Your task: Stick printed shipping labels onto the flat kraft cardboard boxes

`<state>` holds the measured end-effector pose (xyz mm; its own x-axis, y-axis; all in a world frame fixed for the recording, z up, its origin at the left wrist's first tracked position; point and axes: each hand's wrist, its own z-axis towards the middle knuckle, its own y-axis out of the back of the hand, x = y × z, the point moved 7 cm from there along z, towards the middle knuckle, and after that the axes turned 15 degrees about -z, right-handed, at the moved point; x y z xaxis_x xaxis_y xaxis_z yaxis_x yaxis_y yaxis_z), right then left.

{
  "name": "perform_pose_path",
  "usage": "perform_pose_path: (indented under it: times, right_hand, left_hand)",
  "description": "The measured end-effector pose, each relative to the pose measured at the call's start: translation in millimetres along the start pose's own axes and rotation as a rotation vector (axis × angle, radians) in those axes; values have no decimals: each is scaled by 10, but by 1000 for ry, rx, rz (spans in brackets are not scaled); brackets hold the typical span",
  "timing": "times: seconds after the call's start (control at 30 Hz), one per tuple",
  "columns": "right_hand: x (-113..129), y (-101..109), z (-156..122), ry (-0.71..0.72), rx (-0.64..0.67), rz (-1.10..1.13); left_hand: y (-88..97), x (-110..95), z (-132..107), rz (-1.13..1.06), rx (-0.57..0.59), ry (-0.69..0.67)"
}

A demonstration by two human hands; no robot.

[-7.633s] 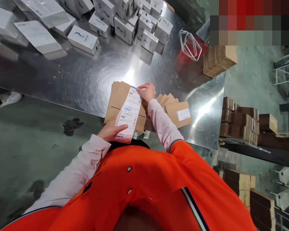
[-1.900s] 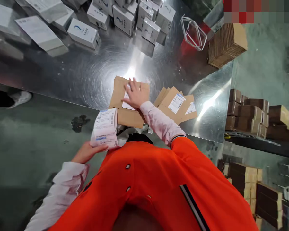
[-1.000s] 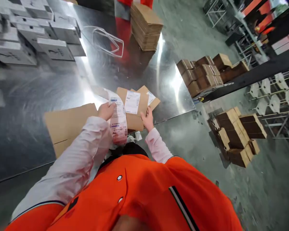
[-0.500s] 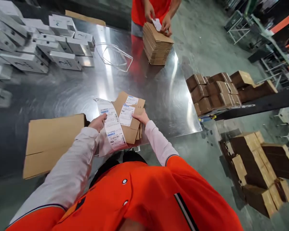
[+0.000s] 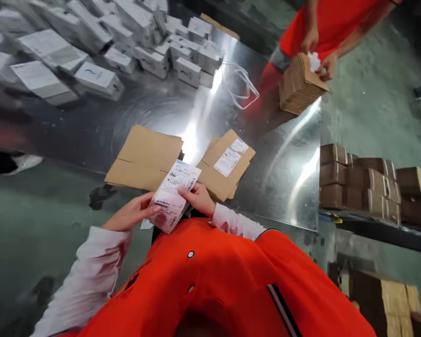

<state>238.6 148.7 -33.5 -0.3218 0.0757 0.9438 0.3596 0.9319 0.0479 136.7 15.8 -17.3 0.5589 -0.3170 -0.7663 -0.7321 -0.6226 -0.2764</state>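
A strip of printed shipping labels (image 5: 171, 189) is held in front of my body at the table's near edge. My left hand (image 5: 136, 210) pinches its lower left side, fingers on the printed face. My right hand (image 5: 199, 199) grips its right edge, thumb on top. Just beyond my right hand lies a stack of flat cardboard mailers (image 5: 214, 180), the top one bearing a white shipping label (image 5: 227, 161). Another pile of plain flat cardboard (image 5: 145, 157) lies to the left, behind the label strip.
White boxes (image 5: 98, 77) crowd the metal table's (image 5: 266, 187) far left. White strapping (image 5: 240, 86) lies near the middle. Across the table, a co-worker's hands (image 5: 326, 65) hold white paper at a cardboard stack (image 5: 300, 86). Brown cartons (image 5: 358, 182) stand at right.
My right hand has left the labelled mailer and now grips the label strip. The strip is lifted off the table toward my body. The view has swung left.
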Motion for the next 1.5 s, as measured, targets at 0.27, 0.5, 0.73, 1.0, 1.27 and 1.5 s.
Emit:
perform_pose_path:
  times: [0.27, 0.5, 0.73, 1.0, 1.27, 1.5]
  right_hand:
    - [440, -219, 263, 52, 7, -601]
    - [601, -493, 560, 39, -61, -721]
    - [722, -364, 1566, 24, -237, -951]
    - [582, -6, 2375, -190, -399, -1133]
    - [437, -30, 2339, -178, -464, -1259]
    - [385, -828, 1951, 306, -12, -1364]
  left_hand:
    - [291, -53, 34, -150, -280, -143]
    - [733, -36, -8, -35, -598, -360]
    - [1004, 119, 337, -261, -129, 79]
    - [1208, 246, 455, -372, -113, 239]
    - [1408, 647, 130, -206, -131, 332]
    - [1919, 732, -479, -97, -320, 343]
